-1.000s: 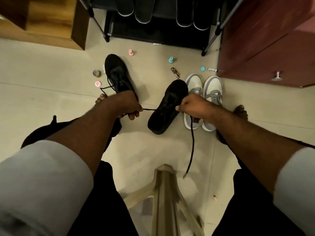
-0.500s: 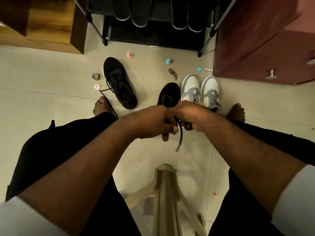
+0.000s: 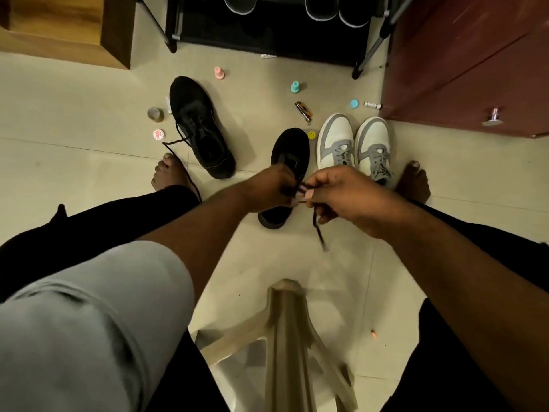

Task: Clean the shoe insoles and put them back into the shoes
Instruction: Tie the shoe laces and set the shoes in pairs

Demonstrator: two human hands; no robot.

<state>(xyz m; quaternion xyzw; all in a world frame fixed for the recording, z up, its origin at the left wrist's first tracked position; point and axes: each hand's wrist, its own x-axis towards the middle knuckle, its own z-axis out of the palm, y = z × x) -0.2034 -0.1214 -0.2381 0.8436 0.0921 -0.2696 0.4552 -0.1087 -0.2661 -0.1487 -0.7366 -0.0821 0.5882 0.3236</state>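
Left hand (image 3: 269,188) and right hand (image 3: 341,194) — fingers pinching the thin black lace (image 3: 317,226) — meet over the black fabric shoe (image 3: 289,156), just left of the grey-and-white sneaker pair (image 3: 353,141).

Dim indoor shot, warm yellowish cast. The floor (image 3: 74,179) is the brightest area, evenly lit with no glare. Soft shadows fall right of the black shoe (image 3: 200,126) on the floor tiles. The shoe rack (image 3: 267,34) above that shoe is nearly black, detail lost. Wide-angle bend at the edges: the cabinet (image 3: 475,69) leans. The grey sleeve (image 3: 89,322) and plastic stool (image 3: 285,337) below the shoe are soft, motion-blurred. The lace end (image 3: 319,233) smears.
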